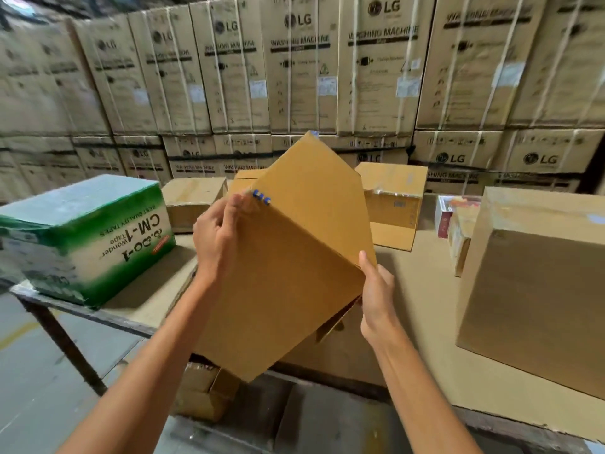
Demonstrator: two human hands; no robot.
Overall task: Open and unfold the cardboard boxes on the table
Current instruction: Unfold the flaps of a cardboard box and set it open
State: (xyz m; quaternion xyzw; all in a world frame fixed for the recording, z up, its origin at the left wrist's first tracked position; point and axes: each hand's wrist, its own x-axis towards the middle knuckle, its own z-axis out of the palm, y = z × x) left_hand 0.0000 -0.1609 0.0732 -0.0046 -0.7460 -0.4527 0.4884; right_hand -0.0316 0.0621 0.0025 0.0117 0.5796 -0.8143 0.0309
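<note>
Cardboard box (294,257) held tilted: left hand (217,235) pinches its upper corner, right hand (376,291) grasps its right edge.

Bare desk (422,283) lies open between the tilted box (294,257) I hold and the big carton (537,290) on my right — the green box (82,237) blocks the left, smaller boxes (393,204) the back.

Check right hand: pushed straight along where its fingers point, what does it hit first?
The held box: the right hand grips its right edge, so contact is immediate. Were that gone, the open carton behind looks next, though depth is unclear.
</note>
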